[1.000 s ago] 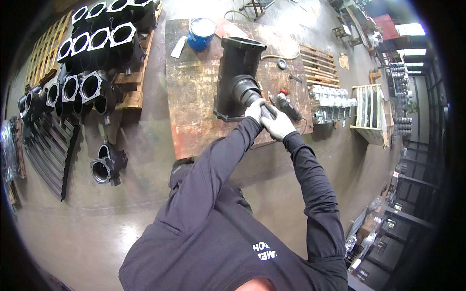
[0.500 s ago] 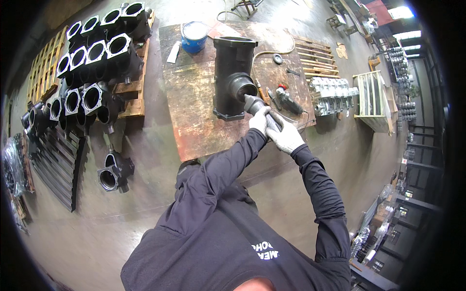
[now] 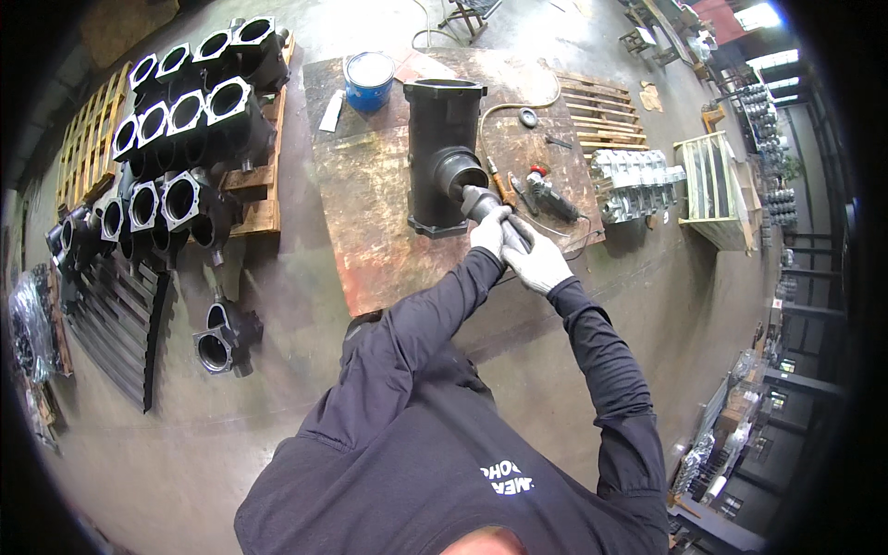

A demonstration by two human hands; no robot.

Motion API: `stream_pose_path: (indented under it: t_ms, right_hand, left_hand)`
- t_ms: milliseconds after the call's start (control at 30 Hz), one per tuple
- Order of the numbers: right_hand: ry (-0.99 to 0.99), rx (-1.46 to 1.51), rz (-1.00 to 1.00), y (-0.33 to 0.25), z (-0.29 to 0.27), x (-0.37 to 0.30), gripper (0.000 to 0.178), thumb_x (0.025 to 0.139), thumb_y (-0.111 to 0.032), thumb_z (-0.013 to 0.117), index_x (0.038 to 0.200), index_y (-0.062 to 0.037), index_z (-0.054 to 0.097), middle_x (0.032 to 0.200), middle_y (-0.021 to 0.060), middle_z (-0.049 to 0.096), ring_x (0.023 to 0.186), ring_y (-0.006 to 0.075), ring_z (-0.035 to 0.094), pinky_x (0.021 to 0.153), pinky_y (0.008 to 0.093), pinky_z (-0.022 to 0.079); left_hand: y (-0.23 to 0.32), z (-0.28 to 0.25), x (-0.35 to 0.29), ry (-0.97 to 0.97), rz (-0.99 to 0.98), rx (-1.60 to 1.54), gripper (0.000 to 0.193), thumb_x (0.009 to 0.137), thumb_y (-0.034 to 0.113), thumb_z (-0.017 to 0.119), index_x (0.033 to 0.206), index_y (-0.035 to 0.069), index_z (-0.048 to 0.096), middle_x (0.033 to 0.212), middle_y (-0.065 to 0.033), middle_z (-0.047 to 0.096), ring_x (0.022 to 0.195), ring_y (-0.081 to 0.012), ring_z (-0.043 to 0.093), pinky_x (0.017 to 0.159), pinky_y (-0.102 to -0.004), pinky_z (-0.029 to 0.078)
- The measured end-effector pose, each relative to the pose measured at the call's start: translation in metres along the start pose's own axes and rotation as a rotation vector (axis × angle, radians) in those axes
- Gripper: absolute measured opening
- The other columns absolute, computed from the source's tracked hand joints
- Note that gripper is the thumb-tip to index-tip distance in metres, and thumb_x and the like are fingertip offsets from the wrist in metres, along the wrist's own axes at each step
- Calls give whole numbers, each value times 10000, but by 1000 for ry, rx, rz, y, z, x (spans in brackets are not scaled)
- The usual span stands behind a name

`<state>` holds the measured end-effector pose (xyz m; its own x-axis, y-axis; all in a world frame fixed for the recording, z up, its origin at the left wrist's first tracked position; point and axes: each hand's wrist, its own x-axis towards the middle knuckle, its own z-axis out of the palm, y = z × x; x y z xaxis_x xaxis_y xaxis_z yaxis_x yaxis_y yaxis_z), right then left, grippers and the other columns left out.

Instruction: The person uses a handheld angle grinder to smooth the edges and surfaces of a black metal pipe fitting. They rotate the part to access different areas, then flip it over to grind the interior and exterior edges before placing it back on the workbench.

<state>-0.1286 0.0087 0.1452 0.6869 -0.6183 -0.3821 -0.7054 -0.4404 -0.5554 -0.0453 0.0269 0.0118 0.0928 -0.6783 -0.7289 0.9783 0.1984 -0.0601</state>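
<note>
A black cast pipe body (image 3: 431, 139) with flanged ends lies on the worn work table (image 3: 365, 208). Its round side outlet (image 3: 460, 172) faces toward me. Both of my gloved hands are closed round a grey, tube-shaped die grinder (image 3: 480, 203). My left hand (image 3: 488, 236) grips it near the front, and my right hand (image 3: 540, 263) wraps the body behind. The grinder's tip points into the outlet's mouth; whether it touches the metal inside is hidden.
An angle grinder (image 3: 552, 196), a black ring (image 3: 528, 117) and a hose (image 3: 499, 109) lie right of the casting. Behind left stand a blue can (image 3: 369, 83) and a white tube (image 3: 331, 111). More black castings (image 3: 213, 106) fill pallets at left; one casting (image 3: 227, 339) sits on the floor.
The whole view has shifted slightly. The die grinder stays at the outlet in both hands, its angle barely altered.
</note>
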Motion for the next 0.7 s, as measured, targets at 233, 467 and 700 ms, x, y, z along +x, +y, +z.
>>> stream_pose_path:
  t_ms: [233, 467, 700]
  right_hand:
    - [-10, 14, 23, 4, 20, 46, 728, 834, -371, 692, 1479, -117, 469, 1344, 231, 599, 1231, 343, 604, 1042, 388, 465]
    - [-33, -23, 28, 3, 16, 48, 726, 827, -379, 706, 1472, -130, 484, 1354, 212, 600, 1238, 339, 598, 1047, 386, 463]
    - [15, 59, 4, -2, 20, 6, 740, 817, -349, 707, 1473, -97, 475, 1321, 224, 620, 1209, 337, 623, 1027, 380, 479]
  left_hand:
    - [27, -25, 80, -104, 48, 49, 232, 850, 206, 707, 947, 4, 648, 815, -121, 674, 706, -274, 660, 679, -414, 561]
    - [27, -22, 77, -128, 6, -11, 261, 829, 206, 739, 940, -15, 659, 837, -121, 669, 720, -261, 652, 696, -392, 555]
    - [9, -34, 40, -102, 19, -4, 278, 822, 174, 743, 968, -31, 625, 848, -132, 661, 701, -260, 660, 659, -412, 569]
